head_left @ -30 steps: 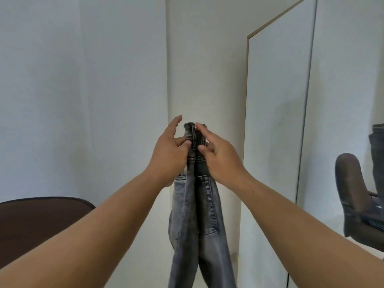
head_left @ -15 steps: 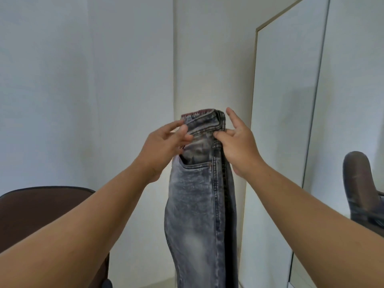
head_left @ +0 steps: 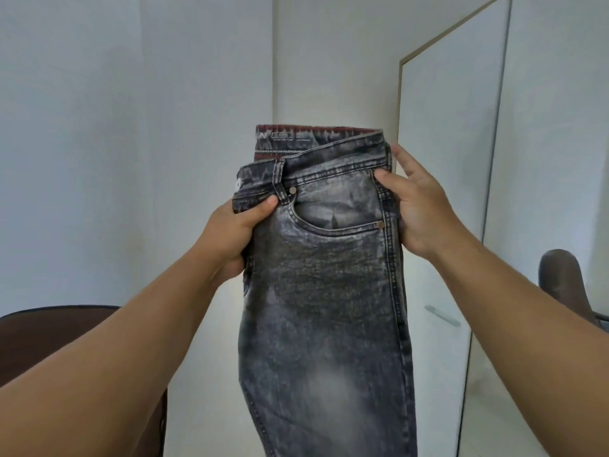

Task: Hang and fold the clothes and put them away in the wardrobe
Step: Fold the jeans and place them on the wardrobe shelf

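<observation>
**Fingers pinching jeans at both waist edges, legs hanging**

Fingers (head_left: 260, 206) of left hand (head_left: 230, 235) curled round the near waist edge, thumb on the front by the belt loop. Right hand (head_left: 418, 212) clamped on the opposite side seam, thumb pressed to the denim beside the pocket, other fingers wrapped behind. Jeans (head_left: 326, 291) held up at chest height between both hands, folded lengthwise, front pocket facing the camera, legs dropping out of view below.

Likely to handle as heavy, thick denim: soft enough to fold yet stiff at seams and waistband, not slippery, not fragile. Best held at the waistband and side seam, where layers are thickest and a pinch will not slide; next grip probably lower on the legs, to double them up.

Compared with half a second ago: hands spread wider apart, jeans turned broadside and raised nearer, waistband label now showing. A second ago, held edge-on with both hands close together at the top.

Beyond: brown chair (head_left: 49, 341) lower left, white wall, wardrobe (head_left: 445, 159) at right, doors closed, handle (head_left: 441, 315) visible.
</observation>
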